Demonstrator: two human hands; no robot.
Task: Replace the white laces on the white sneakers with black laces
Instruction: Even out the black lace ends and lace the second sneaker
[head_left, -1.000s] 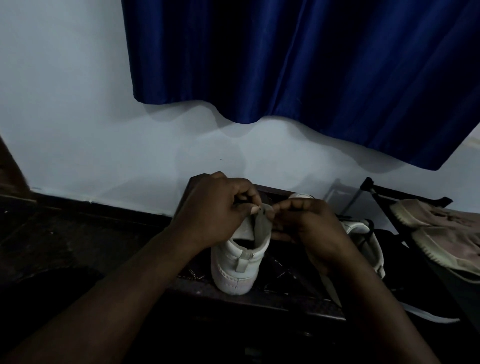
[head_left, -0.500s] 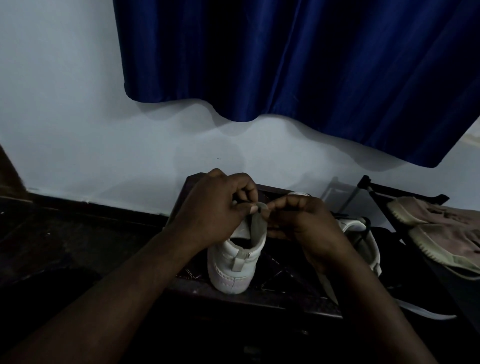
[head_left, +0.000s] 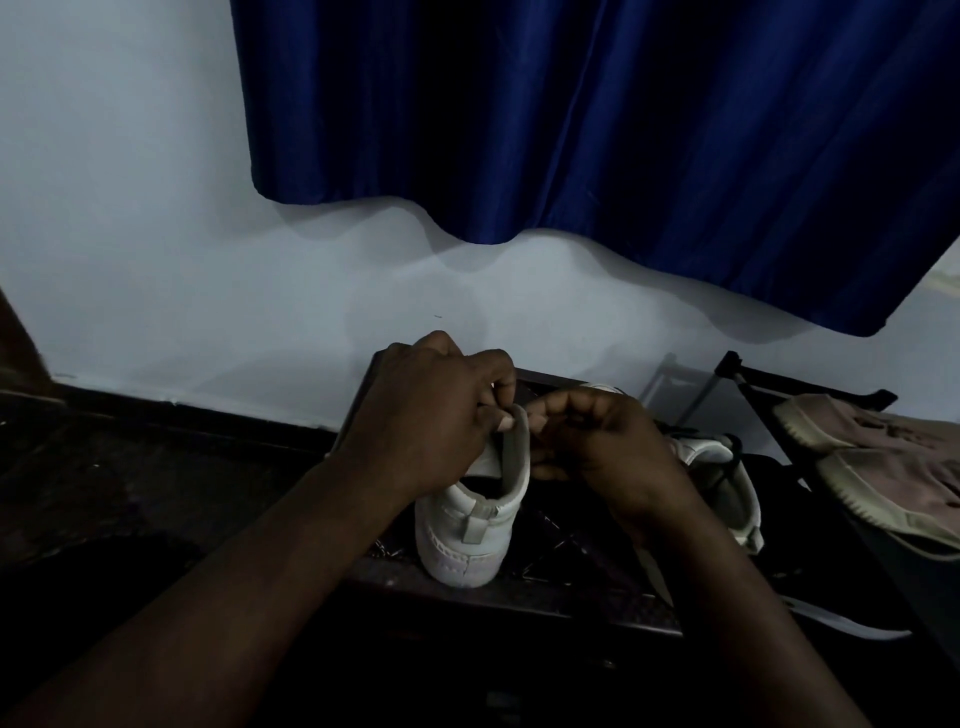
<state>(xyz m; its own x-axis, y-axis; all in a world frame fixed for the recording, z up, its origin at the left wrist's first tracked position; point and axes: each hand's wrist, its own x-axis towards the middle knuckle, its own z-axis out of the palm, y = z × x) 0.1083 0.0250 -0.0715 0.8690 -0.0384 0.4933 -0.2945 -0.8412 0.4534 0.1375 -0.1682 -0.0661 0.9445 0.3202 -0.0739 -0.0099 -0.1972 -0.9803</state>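
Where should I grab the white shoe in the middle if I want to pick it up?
Probably its heel, from the near side. The white leather-look sneaker stands with its heel toward the camera, opening up, and a small grey heel tab gives fingers something to pinch. The left hand and right hand crowd the tongue farther back.

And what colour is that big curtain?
Dark blue curtain, seen best in the head view.
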